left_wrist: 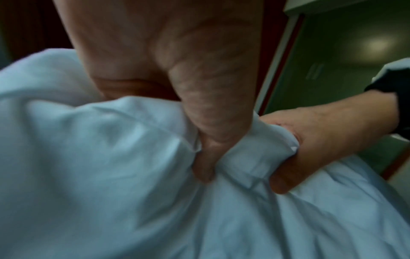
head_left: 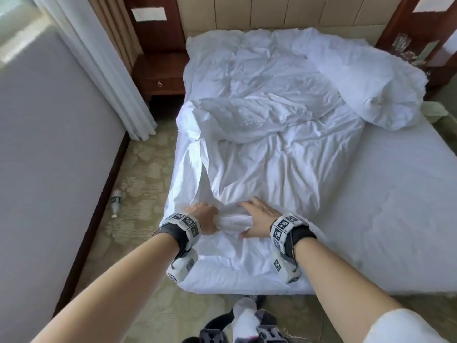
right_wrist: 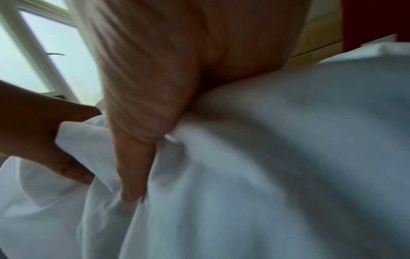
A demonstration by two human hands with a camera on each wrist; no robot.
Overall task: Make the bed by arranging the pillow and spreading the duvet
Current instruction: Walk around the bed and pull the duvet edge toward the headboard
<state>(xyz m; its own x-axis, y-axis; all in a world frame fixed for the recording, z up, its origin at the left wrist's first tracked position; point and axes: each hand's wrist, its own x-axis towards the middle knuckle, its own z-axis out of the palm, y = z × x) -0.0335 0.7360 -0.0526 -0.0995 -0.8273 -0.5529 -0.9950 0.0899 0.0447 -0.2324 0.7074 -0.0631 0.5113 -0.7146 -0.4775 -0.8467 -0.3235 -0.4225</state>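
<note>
My left hand (head_left: 204, 215) and right hand (head_left: 259, 216) clutch the duvet (head_left: 259, 134) bunched at lower centre; uneven pulling could skew it.

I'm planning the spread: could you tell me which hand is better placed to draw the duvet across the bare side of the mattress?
Right, probably. The right hand grips the bunched duvet nearer the bare mattress on the right; the left hand grips it nearer the left edge.
</note>
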